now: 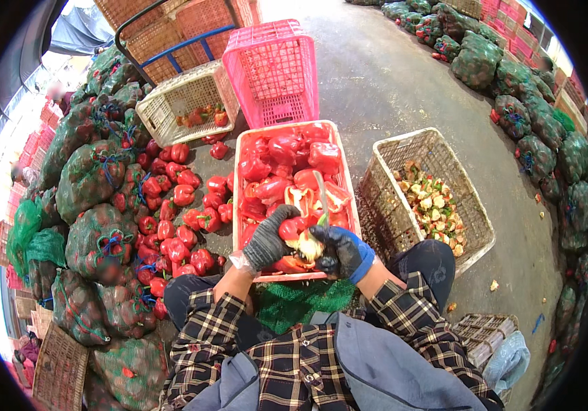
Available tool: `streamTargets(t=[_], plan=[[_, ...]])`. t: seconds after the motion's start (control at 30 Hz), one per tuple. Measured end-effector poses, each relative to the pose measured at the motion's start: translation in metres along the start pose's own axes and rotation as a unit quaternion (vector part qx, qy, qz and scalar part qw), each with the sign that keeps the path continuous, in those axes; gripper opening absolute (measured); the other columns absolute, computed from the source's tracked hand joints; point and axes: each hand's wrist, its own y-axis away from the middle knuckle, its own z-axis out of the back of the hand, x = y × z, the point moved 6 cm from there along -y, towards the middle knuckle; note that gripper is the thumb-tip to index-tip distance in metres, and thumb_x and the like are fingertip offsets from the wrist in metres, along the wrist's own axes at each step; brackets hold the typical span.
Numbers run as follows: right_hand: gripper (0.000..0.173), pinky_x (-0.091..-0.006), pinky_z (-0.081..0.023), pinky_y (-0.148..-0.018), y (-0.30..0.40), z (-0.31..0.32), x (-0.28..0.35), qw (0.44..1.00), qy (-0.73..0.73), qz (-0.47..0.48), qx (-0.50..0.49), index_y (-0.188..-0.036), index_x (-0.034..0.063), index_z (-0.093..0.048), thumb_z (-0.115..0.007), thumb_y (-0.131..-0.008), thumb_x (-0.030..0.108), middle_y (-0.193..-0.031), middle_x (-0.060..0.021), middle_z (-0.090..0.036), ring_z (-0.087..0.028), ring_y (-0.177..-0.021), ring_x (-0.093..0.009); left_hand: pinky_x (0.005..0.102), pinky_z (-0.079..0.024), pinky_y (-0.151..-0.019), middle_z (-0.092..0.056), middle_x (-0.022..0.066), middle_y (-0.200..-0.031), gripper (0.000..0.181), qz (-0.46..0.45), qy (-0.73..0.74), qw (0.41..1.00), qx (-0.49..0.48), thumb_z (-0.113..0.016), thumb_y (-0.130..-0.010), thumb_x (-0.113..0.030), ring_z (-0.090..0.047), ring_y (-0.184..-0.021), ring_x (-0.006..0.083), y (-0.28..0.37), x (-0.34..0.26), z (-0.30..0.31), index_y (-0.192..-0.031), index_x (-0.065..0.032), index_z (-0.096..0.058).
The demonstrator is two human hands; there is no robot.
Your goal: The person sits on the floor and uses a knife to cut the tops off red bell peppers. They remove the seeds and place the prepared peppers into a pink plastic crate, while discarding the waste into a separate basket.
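Note:
My left hand (269,240), in a grey knit glove, grips a red bell pepper (289,229) over the near end of a pink-rimmed crate (349,180). A knife (321,192) is held in my right hand (342,251), which wears a dark and blue coated glove. Its blade points up and away, and a bit of green shows at its base. Between my hands is a pale, seedy pepper core (308,245); which hand bears it I cannot tell. Red peppers (286,149) fill the crate, with cut halves (337,196) near the blade.
To the right, a dirty plastic crate (383,169) contains pale cores and green stems (430,203). Loose red peppers (178,249) cover the floor at left, beside stuffed mesh sacks (91,177). Beyond stand a pink crate (273,67) and a tipped cream crate (157,110).

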Motion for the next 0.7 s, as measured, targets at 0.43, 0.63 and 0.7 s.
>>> streamTargets(t=[0.43, 0.63, 0.7], plan=[[0.025, -0.0299, -0.042, -0.037, 0.067, 0.049, 0.092, 0.922, -0.039, 0.286, -0.257, -0.084, 0.0107, -0.058, -0.078, -0.082, 0.026, -0.058, -0.0040, -0.056, -0.051, -0.040, -0.016, 0.0382, -0.050, -0.089, -0.062, 0.0126, -0.113, 0.065, 0.014, -0.281, 0.911, -0.302, -0.081, -0.064, -0.017, -0.062, -0.105, 0.0317, -0.167, 0.031, 0.047, -0.122, -0.0119, -0.052], [0.025, -0.0281, -0.043, -0.040, 0.085, 0.044, 0.106, 0.909, -0.097, 0.286, -0.286, -0.093, 0.0082, -0.063, -0.074, -0.086, 0.030, -0.063, -0.0026, -0.058, -0.056, -0.045, -0.016, 0.0435, -0.044, -0.100, -0.056, 0.0171, -0.123, 0.062, -0.114, -0.494, 0.842, -0.184, -0.074, -0.068, -0.015, -0.051, -0.118, 0.0373, -0.213, 0.085, 0.035, -0.126, -0.0101, -0.051], [0.025, -0.0280, -0.043, -0.041, 0.085, 0.049, 0.104, 0.896, -0.123, 0.311, -0.293, -0.095, 0.0081, -0.064, -0.073, -0.087, 0.030, -0.064, -0.0023, -0.059, -0.058, -0.047, -0.017, 0.0447, -0.042, -0.102, -0.054, 0.0178, -0.126, 0.062, -0.102, -0.495, 0.852, -0.138, -0.073, -0.069, -0.014, -0.049, -0.120, 0.0389, -0.209, 0.097, 0.020, -0.126, -0.0106, -0.051]])
